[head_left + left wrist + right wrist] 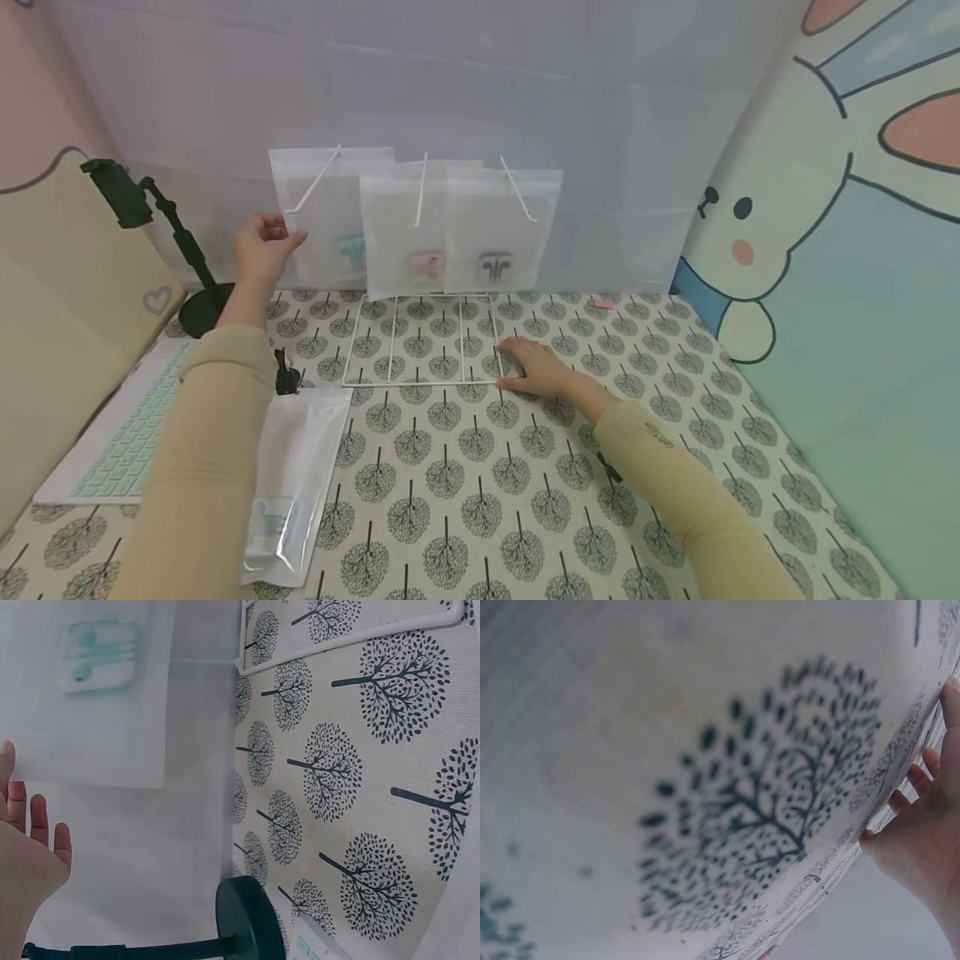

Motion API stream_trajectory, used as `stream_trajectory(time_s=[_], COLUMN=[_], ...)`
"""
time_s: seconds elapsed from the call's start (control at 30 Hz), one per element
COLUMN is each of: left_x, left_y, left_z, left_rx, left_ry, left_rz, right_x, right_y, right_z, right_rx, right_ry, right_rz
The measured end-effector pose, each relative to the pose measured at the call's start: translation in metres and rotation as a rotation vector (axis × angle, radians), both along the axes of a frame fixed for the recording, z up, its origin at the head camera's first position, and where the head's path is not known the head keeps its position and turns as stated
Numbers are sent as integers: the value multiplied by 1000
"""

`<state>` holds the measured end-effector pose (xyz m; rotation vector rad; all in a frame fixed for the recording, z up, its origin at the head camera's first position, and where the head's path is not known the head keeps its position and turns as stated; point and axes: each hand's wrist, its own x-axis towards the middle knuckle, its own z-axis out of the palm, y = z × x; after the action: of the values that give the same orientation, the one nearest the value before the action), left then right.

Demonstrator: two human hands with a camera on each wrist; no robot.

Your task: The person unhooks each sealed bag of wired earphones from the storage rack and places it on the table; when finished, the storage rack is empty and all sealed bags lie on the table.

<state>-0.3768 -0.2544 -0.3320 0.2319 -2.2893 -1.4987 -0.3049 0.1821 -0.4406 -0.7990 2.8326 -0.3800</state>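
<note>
Three frosted zip bags hang on white wire hooks at the back. The left bag shows blue earphones, the middle bag pink ones and the right bag black ones. My left hand pinches the left bag's edge, thumb in front; in the left wrist view its other fingers extend past the lower edge. On the table lies the white wire rack base. My right hand rests at the base's right front corner, thumb and fingertips touching it. The right wrist view shows these fingers fairly relaxed.
A dark green phone stand rises at the left, behind a white and mint keyboard. Another zip bag lies flat beside my left forearm, below a small black object. A pink piece lies at the back right.
</note>
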Motion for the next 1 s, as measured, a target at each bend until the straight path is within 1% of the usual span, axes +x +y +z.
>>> stream_trajectory(time_s=[0.2, 0.33, 0.43, 0.6, 0.83, 1.0], left_x=[4, 7, 11, 21, 32, 41], left_y=[0, -3, -6, -10, -9, -10], left_z=[-8, -9, -8, -4, 2, 9], left_rx=[-15, -9, 5, 12, -38, -25], left_ry=[29, 61, 103, 144, 223, 226], left_rz=[22, 36, 36, 46, 64, 99], right_x=[1, 0, 0, 0, 2, 0], right_y=[2, 2, 1, 0, 0, -1], right_z=[-1, -1, -1, 0, 2, 3], right_rx=[-4, 5, 3, 3, 0, 2], right_ry=[7, -3, -1, -3, -3, -7], right_rz=[-2, -11, -7, 3, -5, -4])
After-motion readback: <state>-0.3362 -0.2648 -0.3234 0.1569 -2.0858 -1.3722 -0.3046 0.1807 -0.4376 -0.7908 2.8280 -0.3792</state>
